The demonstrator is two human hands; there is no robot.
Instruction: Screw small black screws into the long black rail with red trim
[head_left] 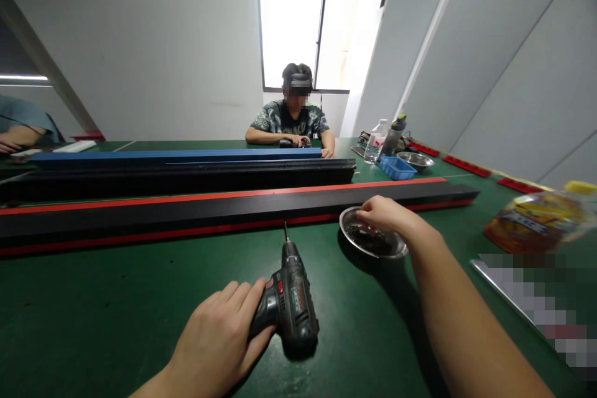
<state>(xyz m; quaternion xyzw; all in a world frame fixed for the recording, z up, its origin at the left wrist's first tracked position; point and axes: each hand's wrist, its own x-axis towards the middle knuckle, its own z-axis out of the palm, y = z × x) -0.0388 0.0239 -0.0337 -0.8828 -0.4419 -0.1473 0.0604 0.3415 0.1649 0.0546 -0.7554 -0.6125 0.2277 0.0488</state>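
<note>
My left hand [224,323] is wrapped round the grip of a black cordless drill [295,308]. The drill lies on its side at the tabletop, its bit pointing away from me toward a long black bar with red edges [224,209]. Over the rim of a round metal bowl [400,252] my right hand [387,214] reaches down with its fingers curled inward. Small dark pieces, perhaps screws, lie in the bowl; whatever the fingertips pinch is hidden.
Beyond the bar lie a black profile [261,175] and a blue profile [186,155]. A co-worker [293,115] sits across the green table [116,323]. A blue basket [397,168], a water bottle [375,142] and another metal bowl [417,160] stand back right; a yellow-capped bottle [536,222] lies nearer.
</note>
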